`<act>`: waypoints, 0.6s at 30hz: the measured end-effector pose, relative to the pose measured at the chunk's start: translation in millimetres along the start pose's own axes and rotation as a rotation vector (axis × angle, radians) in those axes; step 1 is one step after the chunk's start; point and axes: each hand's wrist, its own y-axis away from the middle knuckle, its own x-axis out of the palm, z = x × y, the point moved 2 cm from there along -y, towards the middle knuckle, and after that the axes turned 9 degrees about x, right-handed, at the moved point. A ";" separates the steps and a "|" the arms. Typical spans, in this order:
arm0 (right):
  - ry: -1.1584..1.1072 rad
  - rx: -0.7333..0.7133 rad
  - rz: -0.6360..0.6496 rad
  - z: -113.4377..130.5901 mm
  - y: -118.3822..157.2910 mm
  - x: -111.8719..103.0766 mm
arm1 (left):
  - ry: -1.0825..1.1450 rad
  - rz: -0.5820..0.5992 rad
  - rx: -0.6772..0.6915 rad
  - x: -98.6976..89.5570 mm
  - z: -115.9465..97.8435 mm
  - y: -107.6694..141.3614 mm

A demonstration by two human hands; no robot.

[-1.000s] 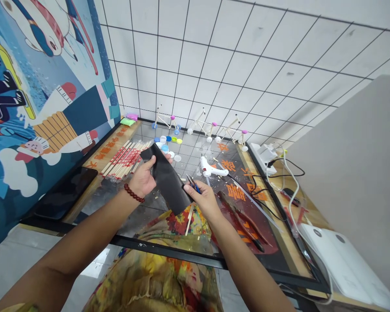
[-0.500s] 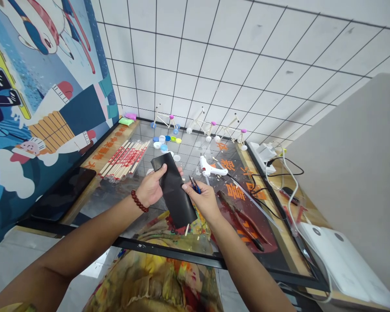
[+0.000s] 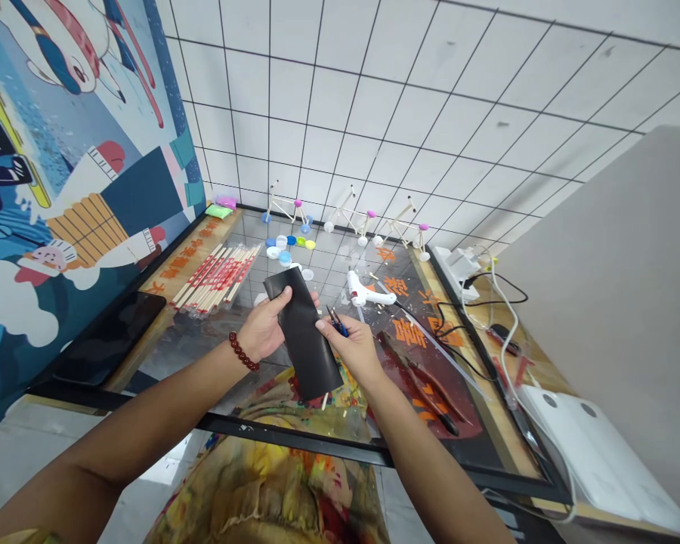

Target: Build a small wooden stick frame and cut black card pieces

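A folded sheet of black paper or thin card (image 3: 307, 329) slants over the table between my hands. My left hand (image 3: 266, 325) is closed on its upper left part, thumb on top and fingertips showing behind the far edge. My right hand (image 3: 352, 346) pinches the right edge with its thumb. Tucked in that same hand is a small blue-handled tool (image 3: 338, 323) with two dark prongs pointing up and away; whether it is scissors or pliers is unclear. A white glue gun (image 3: 371, 290) lies just beyond my right hand. Red-handled pliers (image 3: 422, 381) rest to the right.
Wrapped chopsticks (image 3: 218, 279) and a dark phone (image 3: 110, 338) lie at left. Coloured bottle caps (image 3: 285, 258) are scattered beyond the sheet. Several stick frames with caps (image 3: 351, 215) stand along the back wall. Cables (image 3: 459, 332) and a power strip (image 3: 456, 272) run along the right.
Both hands keep their hold on the black sheet, which has barely shifted. The whole view has moved slightly.
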 end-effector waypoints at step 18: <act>-0.018 0.014 0.010 -4.2 -1.1 0.3 | -0.007 0.043 0.015 -3.8 6.9 -0.4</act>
